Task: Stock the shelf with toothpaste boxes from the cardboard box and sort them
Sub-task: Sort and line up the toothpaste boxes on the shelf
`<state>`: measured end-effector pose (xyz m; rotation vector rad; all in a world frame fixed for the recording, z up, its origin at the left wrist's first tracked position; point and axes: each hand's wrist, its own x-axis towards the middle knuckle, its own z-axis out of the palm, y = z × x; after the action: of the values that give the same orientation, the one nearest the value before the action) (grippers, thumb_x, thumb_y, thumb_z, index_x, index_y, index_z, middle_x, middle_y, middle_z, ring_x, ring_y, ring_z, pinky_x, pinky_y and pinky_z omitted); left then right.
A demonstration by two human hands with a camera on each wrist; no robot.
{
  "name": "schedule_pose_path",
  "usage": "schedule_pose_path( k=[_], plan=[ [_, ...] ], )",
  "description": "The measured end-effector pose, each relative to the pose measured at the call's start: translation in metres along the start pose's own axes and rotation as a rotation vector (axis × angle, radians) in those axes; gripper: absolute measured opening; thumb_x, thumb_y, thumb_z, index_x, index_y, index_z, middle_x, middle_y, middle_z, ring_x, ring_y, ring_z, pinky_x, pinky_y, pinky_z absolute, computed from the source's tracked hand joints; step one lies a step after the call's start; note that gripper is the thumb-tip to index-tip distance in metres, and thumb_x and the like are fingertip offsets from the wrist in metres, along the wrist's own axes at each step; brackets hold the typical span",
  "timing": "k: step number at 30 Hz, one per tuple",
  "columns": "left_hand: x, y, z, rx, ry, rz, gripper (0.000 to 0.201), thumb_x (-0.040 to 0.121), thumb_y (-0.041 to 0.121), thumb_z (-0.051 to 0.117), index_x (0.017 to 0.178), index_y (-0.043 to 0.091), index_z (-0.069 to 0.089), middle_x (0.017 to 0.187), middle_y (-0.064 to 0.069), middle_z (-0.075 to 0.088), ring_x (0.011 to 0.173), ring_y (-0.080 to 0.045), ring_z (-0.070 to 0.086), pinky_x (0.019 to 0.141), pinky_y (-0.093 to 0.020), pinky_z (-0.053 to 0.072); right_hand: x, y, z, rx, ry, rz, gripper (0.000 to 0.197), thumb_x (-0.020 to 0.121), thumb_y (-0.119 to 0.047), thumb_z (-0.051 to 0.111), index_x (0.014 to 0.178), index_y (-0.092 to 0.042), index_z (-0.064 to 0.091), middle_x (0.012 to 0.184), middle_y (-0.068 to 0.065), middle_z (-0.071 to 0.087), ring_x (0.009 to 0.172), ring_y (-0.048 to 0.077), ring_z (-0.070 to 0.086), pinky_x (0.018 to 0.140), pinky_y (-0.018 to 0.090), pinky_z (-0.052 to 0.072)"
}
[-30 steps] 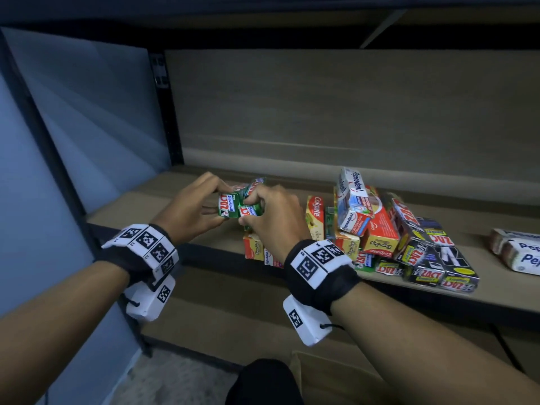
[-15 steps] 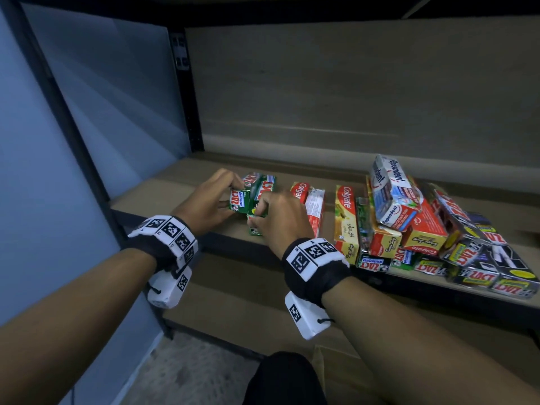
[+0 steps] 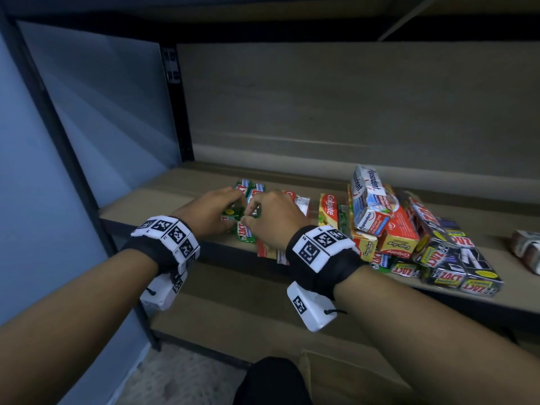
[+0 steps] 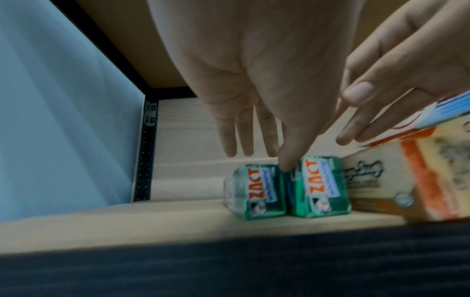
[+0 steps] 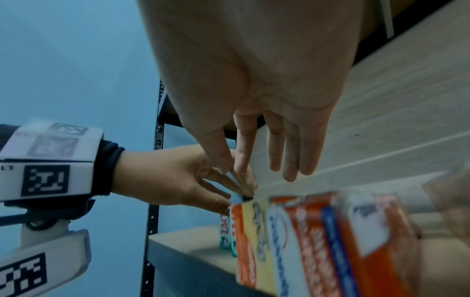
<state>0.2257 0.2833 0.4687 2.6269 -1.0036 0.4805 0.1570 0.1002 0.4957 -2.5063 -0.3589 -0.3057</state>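
Two green Zact toothpaste boxes (image 4: 254,193) (image 4: 320,186) stand side by side on the wooden shelf (image 3: 163,197), their ends at its front edge. In the head view they show as green boxes (image 3: 247,233) between my hands. My left hand (image 3: 216,211) is over them with its fingers straight, and one fingertip (image 4: 287,164) presses into the gap between the two. My right hand (image 3: 271,217) reaches in from the right, its fingers (image 4: 343,138) straight and spread just above them. Neither hand grips a box.
Red and yellow Colgate boxes (image 3: 328,211) lie right of my hands, beside a heap with a white Pepsodent box (image 3: 369,200) on top and black Zact boxes (image 3: 455,270) at the front. White boxes (image 3: 526,249) lie far right. A black shelf post (image 3: 178,112) and blue wall stand left.
Both hands have come down and moved a little left with the green boxes. The boxes now stand on the shelf, and my fingers have loosened from gripping to touching.
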Motion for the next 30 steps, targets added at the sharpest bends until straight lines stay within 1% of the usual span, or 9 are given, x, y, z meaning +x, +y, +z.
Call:
schedule_pose_path(
  k=[2, 7, 10, 13, 16, 20, 23, 26, 30],
  plan=[
    [0.007, 0.010, -0.003, 0.013, -0.017, 0.010, 0.033, 0.078, 0.007, 0.072, 0.108, 0.012, 0.061, 0.097, 0.009, 0.049, 0.091, -0.016, 0.055, 0.080, -0.029, 0.045, -0.002, 0.000, -0.016, -0.030, -0.002, -0.001, 0.006, 0.090, -0.024, 0.066, 0.090, -0.023, 0.072, 0.091, -0.009, 0.056, 0.080, 0.011, 0.057, 0.061, 0.019, 0.043],
    [0.024, 0.048, -0.010, 0.012, -0.046, 0.071, 0.025, 0.086, 0.019, 0.068, 0.110, 0.015, 0.063, 0.101, 0.008, 0.054, 0.092, -0.009, 0.050, 0.084, -0.032, 0.047, -0.009, 0.009, -0.059, -0.073, 0.056, 0.029, 0.005, 0.087, -0.023, 0.067, 0.089, -0.027, 0.070, 0.101, -0.005, 0.065, 0.091, 0.015, 0.063, 0.080, 0.032, 0.054],
    [0.033, 0.068, -0.012, -0.005, -0.116, 0.097, 0.025, 0.086, 0.020, 0.069, 0.110, 0.019, 0.062, 0.100, 0.011, 0.051, 0.092, -0.010, 0.053, 0.084, -0.033, 0.049, -0.014, 0.019, -0.083, -0.108, 0.088, 0.052, 0.007, 0.087, -0.026, 0.066, 0.092, -0.028, 0.072, 0.106, -0.007, 0.068, 0.097, 0.014, 0.063, 0.086, 0.032, 0.054],
    [0.039, 0.084, -0.012, -0.019, -0.173, 0.125, 0.024, 0.090, 0.020, 0.066, 0.113, 0.025, 0.062, 0.106, 0.012, 0.053, 0.097, -0.010, 0.055, 0.085, -0.034, 0.052, -0.023, 0.032, -0.105, -0.193, 0.098, 0.108, 0.011, 0.088, -0.031, 0.067, 0.098, -0.032, 0.070, 0.115, -0.005, 0.066, 0.105, 0.019, 0.059, 0.094, 0.038, 0.051],
    [0.041, 0.101, -0.008, -0.021, -0.228, 0.111, 0.026, 0.091, 0.035, 0.065, 0.115, 0.027, 0.062, 0.112, 0.011, 0.057, 0.101, -0.007, 0.054, 0.090, -0.032, 0.050, -0.031, 0.047, -0.122, -0.325, 0.112, 0.209, 0.016, 0.086, -0.042, 0.068, 0.101, -0.039, 0.065, 0.128, 0.000, 0.055, 0.121, 0.029, 0.049, 0.101, 0.052, 0.045],
    [0.041, 0.117, 0.006, -0.032, -0.330, 0.102, 0.044, 0.080, 0.058, 0.069, 0.115, 0.032, 0.060, 0.116, 0.011, 0.056, 0.106, -0.006, 0.051, 0.095, -0.032, 0.047, -0.040, 0.065, -0.129, -0.446, 0.082, 0.320, 0.033, 0.081, -0.058, 0.066, 0.108, -0.040, 0.061, 0.131, 0.004, 0.045, 0.124, 0.034, 0.044, 0.100, 0.051, 0.042],
    [0.042, 0.126, 0.014, -0.023, -0.382, 0.039, 0.063, 0.068, 0.055, 0.081, 0.120, 0.029, 0.056, 0.120, 0.010, 0.054, 0.108, -0.009, 0.052, 0.095, -0.034, 0.049, -0.041, 0.072, -0.131, -0.401, 0.059, 0.387, 0.032, 0.082, -0.060, 0.064, 0.105, -0.039, 0.061, 0.133, 0.004, 0.042, 0.119, 0.035, 0.050, 0.098, 0.048, 0.049],
    [0.044, 0.129, 0.014, 0.119, -0.503, 0.009, 0.077, 0.058, 0.047, 0.090, 0.122, 0.028, 0.052, 0.127, 0.009, 0.048, 0.113, -0.014, 0.052, 0.095, -0.040, 0.051, -0.040, 0.073, -0.129, -0.322, 0.027, 0.408, 0.026, 0.087, -0.047, 0.063, 0.108, -0.032, 0.061, 0.139, 0.006, 0.036, 0.109, 0.030, 0.060, 0.096, 0.047, 0.052],
    [0.045, 0.125, 0.011, 0.277, -0.618, 0.107, 0.079, 0.059, 0.021, 0.092, 0.125, 0.027, 0.048, 0.134, 0.006, 0.044, 0.119, -0.018, 0.051, 0.096, -0.041, 0.051, -0.040, 0.075, -0.126, -0.307, 0.037, 0.382, 0.022, 0.090, -0.037, 0.063, 0.108, -0.023, 0.065, 0.144, 0.011, 0.033, 0.104, 0.028, 0.062, 0.097, 0.044, 0.053]
  ],
)
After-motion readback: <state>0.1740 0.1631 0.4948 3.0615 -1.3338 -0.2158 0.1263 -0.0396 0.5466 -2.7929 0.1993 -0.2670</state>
